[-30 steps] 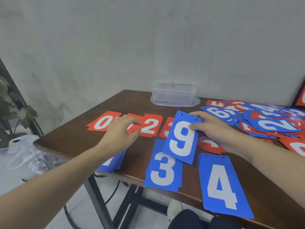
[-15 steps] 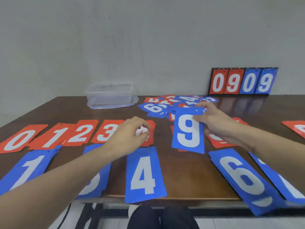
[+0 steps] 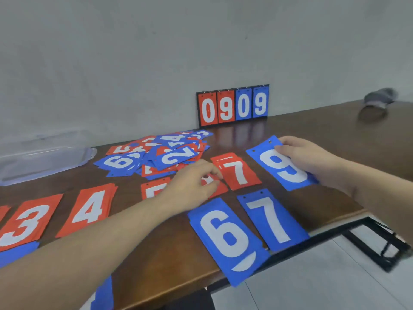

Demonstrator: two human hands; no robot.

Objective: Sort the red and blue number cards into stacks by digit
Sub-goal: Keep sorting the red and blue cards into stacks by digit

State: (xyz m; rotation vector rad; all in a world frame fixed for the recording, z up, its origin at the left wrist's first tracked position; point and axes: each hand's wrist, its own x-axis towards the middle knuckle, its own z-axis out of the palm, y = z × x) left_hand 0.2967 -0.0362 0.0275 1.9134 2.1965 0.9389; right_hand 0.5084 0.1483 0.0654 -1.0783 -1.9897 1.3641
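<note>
Two blue number cards lie nearest, at the front edge of the dark brown wooden table (image 3: 138,249): the blue 6 card (image 3: 228,240) juts out past that edge, and the blue 7 card (image 3: 271,219) sits just beside it on the right, its lower corner at the rim. To the left along the front lie a red 3 card stack (image 3: 26,222) and a red 4 card stack (image 3: 89,209), side by side and apart. Bare wood shows between the red 4 card stack and the blue 6 card, crossed by the left forearm.

Further in, the left hand (image 3: 192,186) hovers low with fingers curled, its fingertips pinching the edge of a red card whose digit is hidden; beside it a red 5 card (image 3: 153,191) is partly covered by the wrist. Just right of those fingertips lies a red 7 card stack (image 3: 238,173). The right hand (image 3: 310,159) grips the blue 9 card (image 3: 281,166) by its far right edge, thumb on top, the card tilted near the table's right side; open wood lies beneath and in front of it.

Beyond, a loose heap of mixed red and blue cards (image 3: 161,153) spreads mid-table, with a clear plastic box (image 3: 42,153) on the left. At the back, a black scoreboard reading 0909 (image 3: 233,106) leans against the grey wall.
</note>
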